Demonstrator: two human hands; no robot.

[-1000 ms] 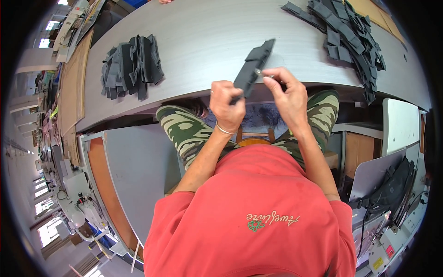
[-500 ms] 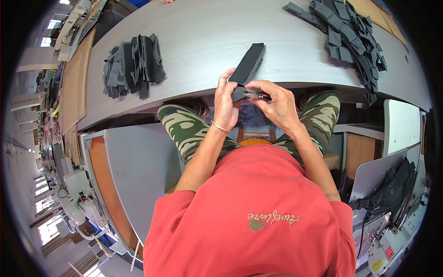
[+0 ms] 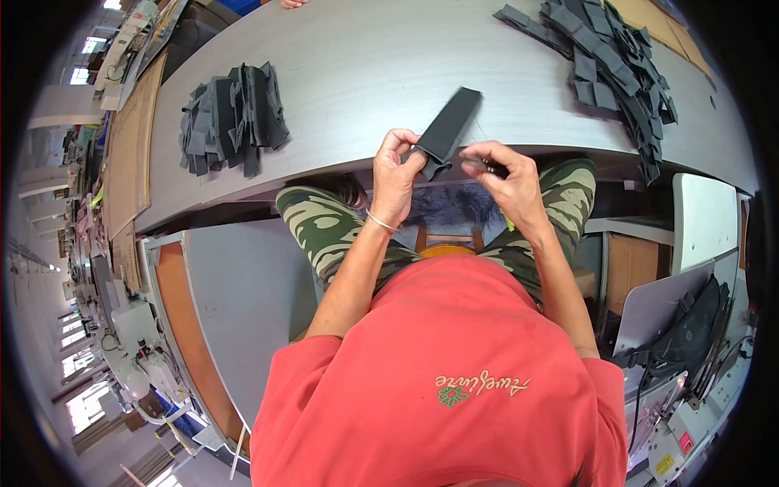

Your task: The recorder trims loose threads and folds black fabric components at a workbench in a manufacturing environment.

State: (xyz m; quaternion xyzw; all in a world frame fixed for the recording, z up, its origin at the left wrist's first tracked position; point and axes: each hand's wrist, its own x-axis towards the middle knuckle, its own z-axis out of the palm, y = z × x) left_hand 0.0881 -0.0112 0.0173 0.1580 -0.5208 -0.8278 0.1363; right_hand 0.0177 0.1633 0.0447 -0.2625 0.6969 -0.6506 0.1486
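Note:
My left hand pinches the near end of a dark grey fabric strip, thumb on top. The strip slants up and away to the right over the table's front edge, and its near end looks folded. Just right of it, my right hand is closed around small dark thread snips, mostly hidden by the fingers. The snips are apart from the cloth. A fine loose thread shows near the strip's right side.
On the grey table lie a bundle of grey fabric strips at left and a larger heap at far right. Another person's hand rests at the far edge. A grey panel stands left of my legs.
My right hand with the snips has drawn back to the right, away from the cloth. The strip has shifted slightly right and turned in my left hand.

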